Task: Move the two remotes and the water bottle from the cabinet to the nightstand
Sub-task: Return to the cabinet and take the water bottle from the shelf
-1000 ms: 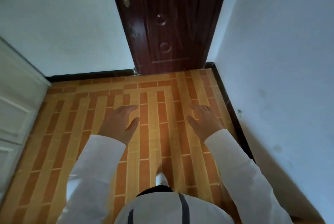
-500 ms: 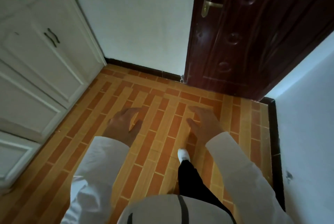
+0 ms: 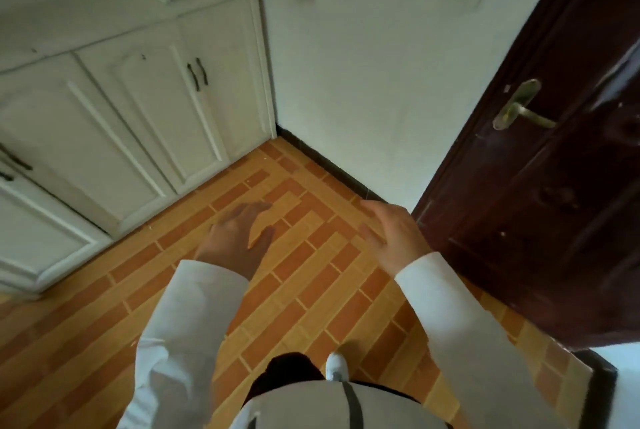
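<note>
Both hands hang empty, fingers spread, over the orange brick-patterned floor (image 3: 304,290). Beyond the left hand (image 3: 239,238) stands the white cabinet (image 3: 145,110), doors closed; just right of the right hand (image 3: 391,238), a dark wooden door (image 3: 554,203).

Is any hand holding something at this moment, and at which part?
Nothing is held. The left hand and the right hand are both open and empty above the floor.

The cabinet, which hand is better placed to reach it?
Probably the left hand: the cabinet stands on the person's left. The right hand is nearer the door. Both are empty.
</note>
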